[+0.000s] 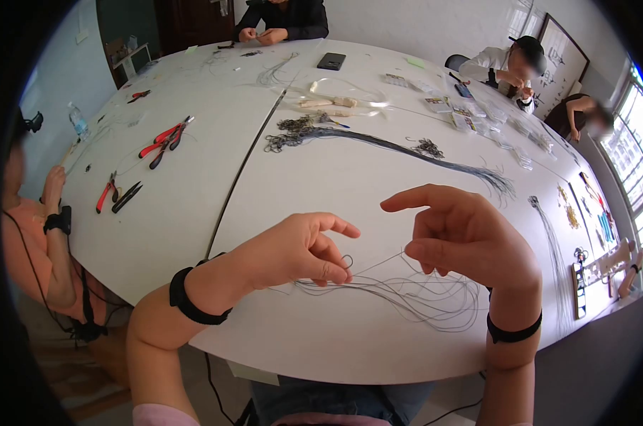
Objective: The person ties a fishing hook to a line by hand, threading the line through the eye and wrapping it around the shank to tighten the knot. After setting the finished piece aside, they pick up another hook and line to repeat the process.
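Note:
My left hand (314,252) is closed in a pinch, thumb against fingers, with a small dark curved fishing hook (348,260) standing up at the fingertips. From there a thin fishing line (380,263) slants up to my right hand (460,238). That hand has its index finger stretched out, while its thumb and other fingers are curled near the line; the exact grip is partly hidden. Below both hands, loose loops of thin line (435,312) spread over the white table (321,355).
A long bundle of dark lines (407,150) lies beyond my hands, dark clusters at one end. Pliers (166,142) and black tweezers (127,197) lie left. Clear boxes (463,122) and a phone (331,61) sit farther off. Other people work around the table, one close on the left (34,241).

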Tool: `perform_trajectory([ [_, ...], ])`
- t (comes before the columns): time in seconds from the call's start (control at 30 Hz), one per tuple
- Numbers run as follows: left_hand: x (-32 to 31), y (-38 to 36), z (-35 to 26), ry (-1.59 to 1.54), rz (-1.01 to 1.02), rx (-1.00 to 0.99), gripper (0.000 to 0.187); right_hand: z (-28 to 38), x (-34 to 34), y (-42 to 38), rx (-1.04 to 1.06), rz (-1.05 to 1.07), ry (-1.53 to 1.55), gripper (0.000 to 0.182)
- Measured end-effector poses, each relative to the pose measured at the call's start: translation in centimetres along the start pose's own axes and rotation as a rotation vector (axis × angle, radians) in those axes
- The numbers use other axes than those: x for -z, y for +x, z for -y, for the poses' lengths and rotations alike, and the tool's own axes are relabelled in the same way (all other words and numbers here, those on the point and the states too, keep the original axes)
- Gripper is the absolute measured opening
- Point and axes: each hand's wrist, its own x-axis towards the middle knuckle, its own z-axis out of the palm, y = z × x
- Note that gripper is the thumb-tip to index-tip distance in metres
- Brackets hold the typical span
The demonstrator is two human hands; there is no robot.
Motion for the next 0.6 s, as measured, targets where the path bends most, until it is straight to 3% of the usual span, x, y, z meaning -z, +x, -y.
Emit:
perform_trajectory([
  [0.03,0.0,0.2,0.5,0.067,0.064,0.071,0.056,0.2,0.4,-0.4,-0.003,-0.001,-0.001,0.035],
  [0.23,-0.2,1.0,2.3,0.333,0.035,0.054,0.054,0.8,4.2,-3.0,0.205,-0.015,-0.06,0.024],
  [0.47,0.2,1.6,2.3,0.3,0.035,0.08,0.055,0.4,9.5,-7.1,0.487,-0.3,-0.296,0.044],
  [0.6,0.3,1.8,2.4,0.276,0.064,0.089,0.055,-1.0,13.2,-9.7,0.551,-0.405,-0.223,0.048],
])
